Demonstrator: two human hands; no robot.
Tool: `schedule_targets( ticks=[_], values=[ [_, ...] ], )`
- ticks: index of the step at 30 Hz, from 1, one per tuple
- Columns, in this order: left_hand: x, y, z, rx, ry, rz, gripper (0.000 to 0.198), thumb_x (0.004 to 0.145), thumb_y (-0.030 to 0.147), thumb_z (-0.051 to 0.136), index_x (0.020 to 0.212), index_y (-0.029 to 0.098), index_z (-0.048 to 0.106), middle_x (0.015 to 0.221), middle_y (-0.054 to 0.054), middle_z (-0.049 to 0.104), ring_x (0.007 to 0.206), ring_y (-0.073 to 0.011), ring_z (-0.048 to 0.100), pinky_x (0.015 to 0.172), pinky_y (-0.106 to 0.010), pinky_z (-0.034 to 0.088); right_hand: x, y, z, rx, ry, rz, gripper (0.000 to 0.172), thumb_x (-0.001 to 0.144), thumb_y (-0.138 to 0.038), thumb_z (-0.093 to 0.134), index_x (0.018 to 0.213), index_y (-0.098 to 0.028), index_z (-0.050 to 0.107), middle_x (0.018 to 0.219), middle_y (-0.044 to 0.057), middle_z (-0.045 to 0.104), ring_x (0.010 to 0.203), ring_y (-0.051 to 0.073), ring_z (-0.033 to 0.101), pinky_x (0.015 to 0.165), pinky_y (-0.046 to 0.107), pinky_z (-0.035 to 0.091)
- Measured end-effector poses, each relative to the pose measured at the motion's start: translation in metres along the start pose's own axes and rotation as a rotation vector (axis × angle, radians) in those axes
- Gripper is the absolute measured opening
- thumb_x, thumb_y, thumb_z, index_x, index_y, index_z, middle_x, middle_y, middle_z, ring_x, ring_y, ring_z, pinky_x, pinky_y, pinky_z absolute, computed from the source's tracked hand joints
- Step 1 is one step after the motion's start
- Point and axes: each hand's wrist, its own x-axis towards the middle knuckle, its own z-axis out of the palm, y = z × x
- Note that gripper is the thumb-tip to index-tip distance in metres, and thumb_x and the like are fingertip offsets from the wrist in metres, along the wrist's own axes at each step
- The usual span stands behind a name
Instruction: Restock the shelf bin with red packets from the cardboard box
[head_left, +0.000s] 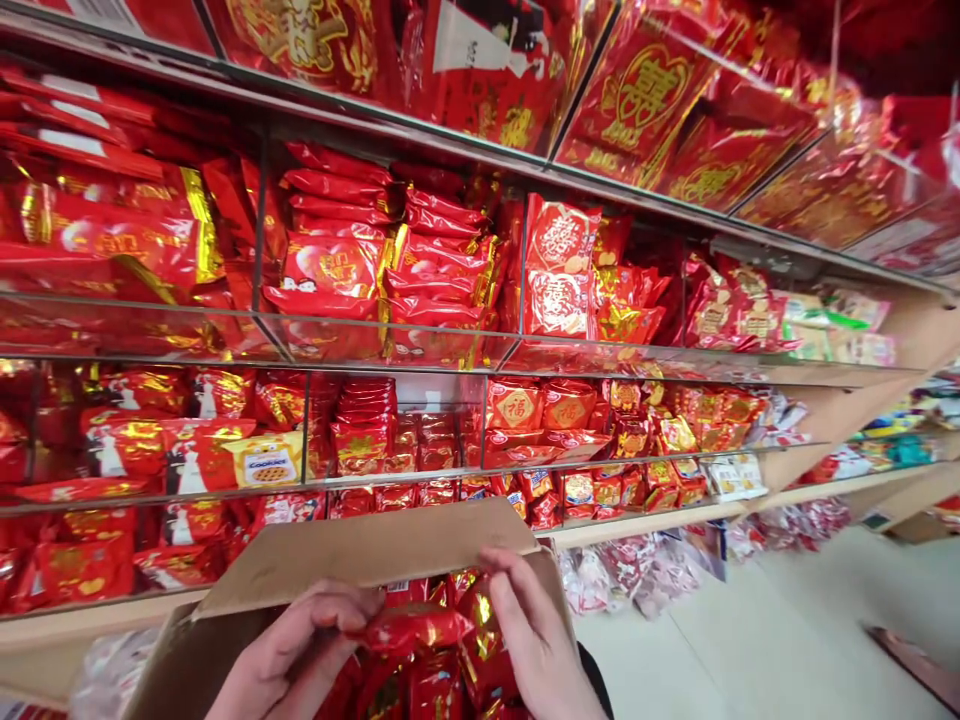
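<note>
Over a box (360, 545), my left hand (311, 630) pinches a packet (424, 628) by one end, so it could slip; my right hand (529, 635), grip unclear.

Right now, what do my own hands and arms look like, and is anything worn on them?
Your left hand and right hand are bare, with no gloves or rings showing. A black curved edge beside the right one may be a sleeve. The forearms are mostly out of view.

Left hand (304, 640) pinches red packet (420, 630) over open carton (176, 655); right hand (536, 635) near flap (360, 548). Stocked shelves (919, 325) behind.
</note>
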Motion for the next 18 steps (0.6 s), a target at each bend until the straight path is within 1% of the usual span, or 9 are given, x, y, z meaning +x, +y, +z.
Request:
schedule_targets(
  ticks=[2,3,5,8,10,11,14,16,18],
  values=[
    [0.003,0.013,0.004,0.004,-0.024,0.056,0.015,0.076,0.031,0.051,0.067,0.025,0.062,0.088,0.000,0.068,0.089,-0.0169,0.061,0.078,-0.020,0.048,0.004,0.002,0.015,0.304,-0.086,0.180,0.046,0.072,-0.060,0.051,0.102,-0.025,0.058,0.105,0.009,0.061,0.099,0.026,0.057,0.066,0.035,0.051],
    [0.004,0.016,0.006,0.003,-0.005,0.069,0.016,0.077,0.029,0.051,0.066,0.025,0.062,0.096,0.000,0.067,0.095,-0.0169,0.060,0.083,-0.020,0.046,0.005,0.003,0.021,0.418,-0.130,0.216,0.046,0.068,-0.056,0.059,0.101,-0.023,0.058,0.101,0.008,0.062,0.093,0.024,0.059,0.064,0.033,0.051],
    [0.002,0.017,0.013,-0.045,0.068,0.049,0.017,0.077,0.029,0.051,0.066,0.024,0.063,0.115,0.000,0.061,0.110,-0.0185,0.052,0.095,-0.024,0.039,0.006,0.005,0.028,0.525,-0.097,0.191,0.044,0.062,-0.042,0.071,0.099,-0.022,0.058,0.101,0.006,0.061,0.091,0.019,0.058,0.074,0.030,0.048],
    [-0.002,0.014,0.024,-0.331,0.184,-0.182,0.024,0.077,0.041,0.050,0.088,0.024,0.062,0.124,-0.002,0.057,0.118,-0.0226,0.047,0.098,-0.031,0.039,0.006,0.007,0.029,0.457,0.061,0.089,0.046,0.063,-0.031,0.072,0.105,-0.024,0.054,0.100,0.003,0.059,0.087,0.014,0.056,0.078,0.026,0.045],
    [-0.003,0.012,0.030,-0.552,0.174,-0.356,0.042,0.076,0.048,0.050,0.112,0.025,0.050,0.119,-0.003,0.061,0.112,-0.0244,0.052,0.090,-0.035,0.047,0.006,0.008,0.027,0.371,0.101,0.048,0.046,0.067,-0.030,0.069,0.108,-0.024,0.051,0.086,0.000,0.059,0.075,0.012,0.054,0.069,0.024,0.045],
    [-0.003,0.011,0.032,-0.621,0.136,-0.393,0.051,0.074,0.048,0.053,0.119,0.026,0.043,0.118,-0.004,0.062,0.110,-0.0252,0.054,0.087,-0.036,0.050,0.006,0.009,0.027,0.331,0.104,0.031,0.045,0.068,-0.030,0.068,0.109,-0.024,0.050,0.078,-0.001,0.057,0.070,0.012,0.053,0.065,0.023,0.044],
    [-0.004,0.009,0.034,-0.639,0.032,-0.337,0.065,0.068,0.037,0.065,0.123,0.026,0.033,0.115,-0.005,0.063,0.105,-0.0249,0.057,0.085,-0.035,0.051,0.005,0.011,0.026,0.232,0.048,0.002,0.047,0.071,-0.031,0.063,0.114,-0.024,0.046,0.066,-0.003,0.053,0.063,0.013,0.051,0.061,0.024,0.043],
    [-0.006,0.008,0.032,-0.574,0.036,-0.290,0.062,0.068,0.032,0.065,0.121,0.025,0.035,0.113,-0.004,0.064,0.104,-0.0226,0.058,0.085,-0.031,0.051,0.004,0.010,0.026,0.110,-0.052,-0.009,0.044,0.071,-0.030,0.062,0.112,-0.024,0.049,0.073,0.000,0.057,0.067,0.015,0.055,0.064,0.027,0.045],
    [-0.010,0.007,0.029,-0.461,0.038,-0.278,0.053,0.069,0.028,0.062,0.118,0.025,0.041,0.111,-0.003,0.064,0.105,-0.0198,0.057,0.089,-0.028,0.047,0.001,0.005,0.025,-0.065,-0.147,-0.049,0.037,0.068,-0.026,0.064,0.104,-0.023,0.056,0.089,0.004,0.061,0.082,0.020,0.058,0.074,0.031,0.045]
  ],
)
